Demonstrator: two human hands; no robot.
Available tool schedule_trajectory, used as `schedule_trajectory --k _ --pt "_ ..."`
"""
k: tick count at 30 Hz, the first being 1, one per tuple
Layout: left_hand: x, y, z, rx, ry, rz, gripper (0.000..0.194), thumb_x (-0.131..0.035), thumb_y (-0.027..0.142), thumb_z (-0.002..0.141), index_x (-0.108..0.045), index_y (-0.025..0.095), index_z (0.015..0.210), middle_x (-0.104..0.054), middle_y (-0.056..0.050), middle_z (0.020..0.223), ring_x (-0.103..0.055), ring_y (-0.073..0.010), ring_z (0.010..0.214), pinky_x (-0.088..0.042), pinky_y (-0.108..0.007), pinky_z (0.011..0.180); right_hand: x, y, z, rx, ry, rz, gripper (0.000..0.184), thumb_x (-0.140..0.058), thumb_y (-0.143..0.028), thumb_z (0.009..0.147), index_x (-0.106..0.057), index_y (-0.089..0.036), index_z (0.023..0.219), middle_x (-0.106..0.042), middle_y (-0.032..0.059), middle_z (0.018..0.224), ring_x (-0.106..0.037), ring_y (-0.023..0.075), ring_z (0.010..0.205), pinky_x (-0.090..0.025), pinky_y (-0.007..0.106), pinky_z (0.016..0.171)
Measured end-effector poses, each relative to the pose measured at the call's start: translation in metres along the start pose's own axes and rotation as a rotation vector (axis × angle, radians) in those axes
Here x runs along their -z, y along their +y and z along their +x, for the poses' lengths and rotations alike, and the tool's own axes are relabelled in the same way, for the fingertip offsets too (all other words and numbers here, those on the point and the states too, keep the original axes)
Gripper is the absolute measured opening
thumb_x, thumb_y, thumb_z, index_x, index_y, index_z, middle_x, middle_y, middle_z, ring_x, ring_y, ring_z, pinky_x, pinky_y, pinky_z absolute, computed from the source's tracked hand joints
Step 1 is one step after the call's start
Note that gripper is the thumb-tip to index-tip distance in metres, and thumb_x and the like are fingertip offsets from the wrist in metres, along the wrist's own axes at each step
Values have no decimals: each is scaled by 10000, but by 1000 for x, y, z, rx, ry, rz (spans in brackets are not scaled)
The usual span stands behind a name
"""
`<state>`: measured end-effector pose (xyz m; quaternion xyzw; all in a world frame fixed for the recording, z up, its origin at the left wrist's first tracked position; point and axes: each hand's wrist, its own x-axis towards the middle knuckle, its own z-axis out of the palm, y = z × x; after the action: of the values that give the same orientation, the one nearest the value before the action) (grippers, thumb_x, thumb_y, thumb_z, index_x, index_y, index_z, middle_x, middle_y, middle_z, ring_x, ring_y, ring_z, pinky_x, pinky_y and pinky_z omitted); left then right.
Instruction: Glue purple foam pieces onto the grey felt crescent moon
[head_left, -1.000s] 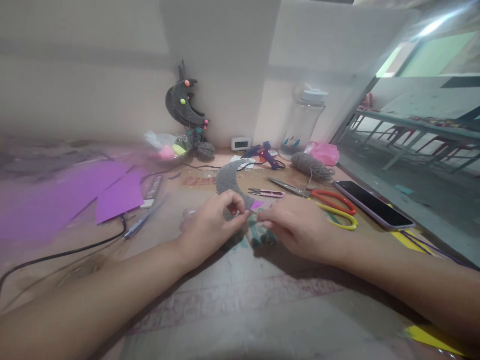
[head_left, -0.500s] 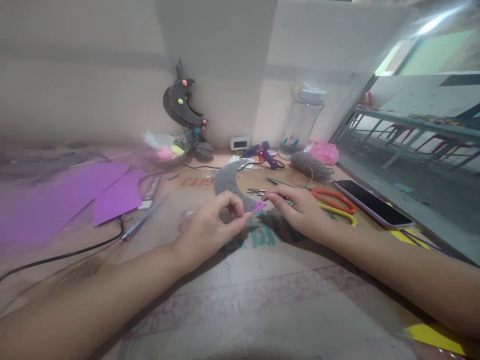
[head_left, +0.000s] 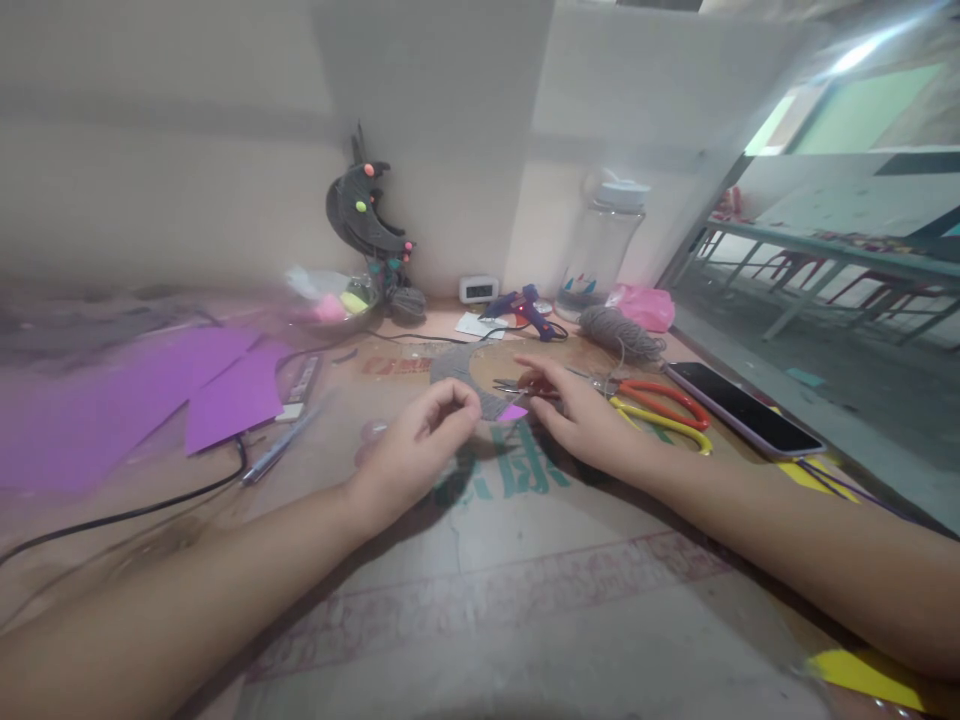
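Crescent: grey and yarn-wrapped (head_left: 450,364), mid-counter (head_left: 450,620), nearer the far edge
Likely feel: light, thin, fairly stiff; soft yarn may slip at the purple tip (head_left: 514,412)
Best hold: broad middle, pinched flat
Left hand (head_left: 405,450): fingers bunched at the lower limb; can't tell if gripping
Right hand (head_left: 589,425): thumb and forefinger parted near the tip; others' hold unclear

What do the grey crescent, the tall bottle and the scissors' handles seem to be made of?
The crescent looks wrapped in matte yarn, from its faint strand lines; its flat purple tip could be paper or thin foam. The bottle is see-through and shiny, so glass or clear plastic. The handles, smooth and solidly red and yellow, are probably plastic.
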<state>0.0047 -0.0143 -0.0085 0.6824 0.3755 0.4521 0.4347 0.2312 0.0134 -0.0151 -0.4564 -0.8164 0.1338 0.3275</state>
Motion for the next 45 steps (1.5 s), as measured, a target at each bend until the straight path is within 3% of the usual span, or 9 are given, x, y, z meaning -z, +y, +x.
schedule_trajectory --k 3,8,15,22,28,31,34,37,45 --pt "3 -5 6 35 53 -52 172 -496 307 872 -510 205 735 -505 25 697 -511 -139 703 -414 -270 676 0 6 1 24 121 118 493 -464 -90 841 -462 -178 1326 -622 112 1151 -604 220 1084 -492 421 939" --pt "4 -8 8 90 52 -92 171 -507 299 858 -487 207 715 -493 34 666 -493 -134 659 -389 -260 629 8 -5 -5 253 328 52 179 -553 -206 895 -526 -207 1071 -595 69 985 -587 210 922 -490 386 844" --pt "1 -11 10 277 -46 -428 173 -558 296 839 -505 193 712 -501 43 648 -514 -108 645 -418 -233 655 8 -19 -12 641 167 -354 61 -614 -238 923 -621 -191 960 -666 72 868 -558 206 822 -442 352 764" --pt "-1 -3 10 378 -130 -644 145 -595 264 779 -509 185 693 -481 42 608 -512 -111 611 -430 -244 655 15 -19 -11 659 192 -302 217 -640 -361 911 -595 -193 1040 -692 79 891 -580 210 819 -443 361 760" --pt "2 0 12 475 -184 -728 233 -569 338 824 -509 183 661 -450 35 600 -507 -115 596 -430 -251 645 14 -19 -11 704 176 -399 97 -586 -148 910 -614 -213 977 -701 53 850 -576 194 795 -429 347 753" --pt "3 1 11 435 -216 -650 180 -585 378 823 -572 199 817 -505 34 598 -537 -138 594 -435 -271 628 19 -22 -10 668 174 -370 96 -563 -147 913 -616 -222 938 -698 43 821 -574 190 760 -420 352 737" --pt "3 2 8 300 -152 -373 370 -548 486 871 -596 225 1129 -501 54 540 -487 -141 517 -382 -260 541 33 -35 -10 528 291 -220 87 -532 -190 930 -582 -226 868 -654 38 771 -570 193 724 -434 352 706" --pt "4 1 6 178 -13 -72 439 -496 575 899 -674 190 1013 -443 51 544 -440 -121 521 -332 -248 513 46 -52 -9 232 380 8 146 -510 -281 958 -550 -225 830 -579 12 703 -539 166 633 -429 309 603" --pt "-3 -7 1 52 -102 -23 439 -643 453 848 -586 213 1211 -639 -36 944 -603 -138 740 -496 -281 694 11 -39 -7 -220 63 391 292 -556 -460 888 -522 -199 760 -464 -57 565 -432 106 496 -348 233 467"
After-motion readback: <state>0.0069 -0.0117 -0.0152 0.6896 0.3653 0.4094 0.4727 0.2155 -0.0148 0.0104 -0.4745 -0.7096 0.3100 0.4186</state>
